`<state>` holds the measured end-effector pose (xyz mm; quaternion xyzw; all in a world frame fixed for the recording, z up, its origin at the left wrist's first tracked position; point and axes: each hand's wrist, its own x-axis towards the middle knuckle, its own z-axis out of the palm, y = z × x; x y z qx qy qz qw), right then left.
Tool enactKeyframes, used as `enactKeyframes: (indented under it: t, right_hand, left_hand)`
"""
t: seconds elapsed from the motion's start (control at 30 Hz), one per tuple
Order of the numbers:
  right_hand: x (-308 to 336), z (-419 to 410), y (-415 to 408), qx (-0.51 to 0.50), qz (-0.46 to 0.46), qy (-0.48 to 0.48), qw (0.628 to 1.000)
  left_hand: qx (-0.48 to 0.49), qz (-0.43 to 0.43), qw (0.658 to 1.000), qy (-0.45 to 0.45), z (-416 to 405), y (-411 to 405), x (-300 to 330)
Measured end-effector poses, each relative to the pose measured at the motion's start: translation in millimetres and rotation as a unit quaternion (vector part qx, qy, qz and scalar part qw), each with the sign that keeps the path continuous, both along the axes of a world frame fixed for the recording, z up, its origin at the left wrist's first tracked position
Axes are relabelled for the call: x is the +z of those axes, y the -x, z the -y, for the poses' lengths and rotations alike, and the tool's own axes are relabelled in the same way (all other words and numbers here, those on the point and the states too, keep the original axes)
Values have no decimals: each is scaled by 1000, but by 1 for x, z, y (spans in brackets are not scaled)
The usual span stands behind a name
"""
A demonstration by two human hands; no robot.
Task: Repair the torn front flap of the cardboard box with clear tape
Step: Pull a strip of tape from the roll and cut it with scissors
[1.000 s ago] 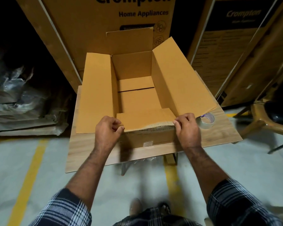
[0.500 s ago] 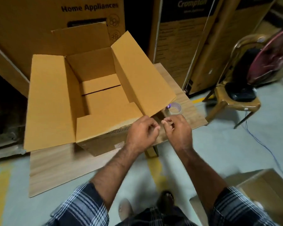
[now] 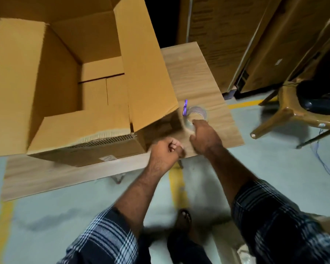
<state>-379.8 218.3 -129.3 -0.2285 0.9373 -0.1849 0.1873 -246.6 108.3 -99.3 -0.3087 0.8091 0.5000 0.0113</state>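
The right hand [image 3: 205,138] reaches onto the clear tape roll [image 3: 197,115] on the wooden table [image 3: 191,73], right of the open brown cardboard box [image 3: 84,151]; its grip is hidden. The left hand [image 3: 165,152] hangs curled, holding nothing. The torn front flap [image 3: 80,126] lies folded inward with nothing holding it, so it may shift and be taped out of line.

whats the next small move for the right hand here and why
Probably close the right hand around the clear tape roll and lift it off the wooden board. Its fingers reach the roll's near edge, though blur hides whether there is a grip yet. The brown cardboard box's torn front flap shows bare corrugated edge with no tape visible. The left hand is curled, apparently holding nothing.
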Motion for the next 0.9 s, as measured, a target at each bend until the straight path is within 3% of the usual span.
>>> enactKeyframes:
  t: [0.1, 0.2, 0.27, 0.33, 0.4, 0.47, 0.57, 0.6, 0.67, 0.73, 0.77, 0.87, 0.9]
  right_hand:
    - [-10, 1, 14, 35, -17, -67, 997]
    - [-7, -6, 13, 59, -14, -73, 995]
    - [-2, -14, 1, 37, -6, 18, 999]
    - [12, -23, -17, -39, 77, 154, 984]
    - [27, -33, -37, -71, 211, 257, 940]
    - [37, -42, -53, -26, 286, 284, 915]
    - [38, -57, -59, -45, 363, 310, 878]
    - [39, -63, -55, -105, 383, 339, 853]
    - [40, -76, -42, -210, 435, 418, 770]
    - [43, -83, -27, -222, 493, 454, 708]
    - [49, -83, -22, -194, 507, 437, 717]
    - [64, -66, -19, -49, 462, 296, 835]
    - [67, -60, -20, -12, 444, 267, 855]
  left_hand:
    - [55, 24, 996, -65, -5, -3, -7]
    - [151, 56, 964, -210, -9, -5, -11]
    - [197, 37, 927, -316, -10, -4, -9]
    - [209, -2, 910, -359, -11, -2, -4]
    - [227, -54, 894, -383, -12, 0, 5]
    - [243, -92, 883, -390, -10, 0, 10]
    - [212, -114, 901, -362, -5, -2, 14]
    - [197, -116, 906, -356, -3, -3, 14]
    - [172, -121, 914, -346, 0, -8, 20]
    - [131, -113, 930, -325, 4, -12, 26]
    - [110, -106, 936, -317, 5, -13, 29]
    - [66, -89, 951, -290, 8, -13, 34]
    - [60, -85, 955, -278, 9, -13, 35]
